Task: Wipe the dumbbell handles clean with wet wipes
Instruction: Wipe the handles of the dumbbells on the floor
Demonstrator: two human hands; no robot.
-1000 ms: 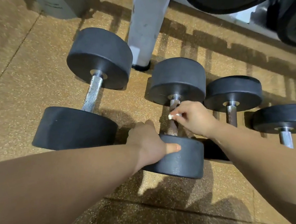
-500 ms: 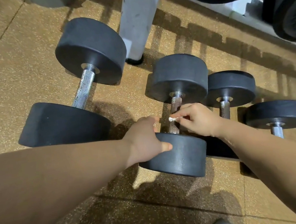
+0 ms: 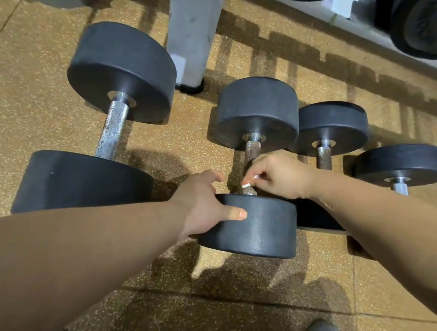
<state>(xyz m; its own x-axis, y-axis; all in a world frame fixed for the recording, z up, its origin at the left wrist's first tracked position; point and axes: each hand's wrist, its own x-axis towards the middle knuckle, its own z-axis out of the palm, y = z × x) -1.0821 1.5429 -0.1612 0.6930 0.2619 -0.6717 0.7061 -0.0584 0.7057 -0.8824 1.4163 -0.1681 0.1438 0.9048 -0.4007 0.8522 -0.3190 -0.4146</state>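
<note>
Fingers (image 3: 260,173) of my right hand (image 3: 281,179) pinch a small wad of wet wipe (image 3: 248,183) against the knurled handle (image 3: 252,148) of the second dumbbell (image 3: 259,228) from the left. It lies on the speckled rubber floor (image 3: 30,104). Over the last second the wad has slid along the bar from about its middle toward me. It now sits right at the collar where the handle meets the near head. My left hand (image 3: 202,204) grips that near head, thumb flat on its rim and the other fingers curled over its top edge, steadying it just as before.

I judge that this stroke has covered the near half of the bar. The far stretch up to the far head shows bare and looks spotted, so it may want another pass, perhaps with the dumbbell rolled to bring the underside up.

The large dumbbell (image 3: 112,128) lies well to the left, and two smaller dumbbells (image 3: 323,157) lie just to the right. Neither hand touches their handles.
</note>
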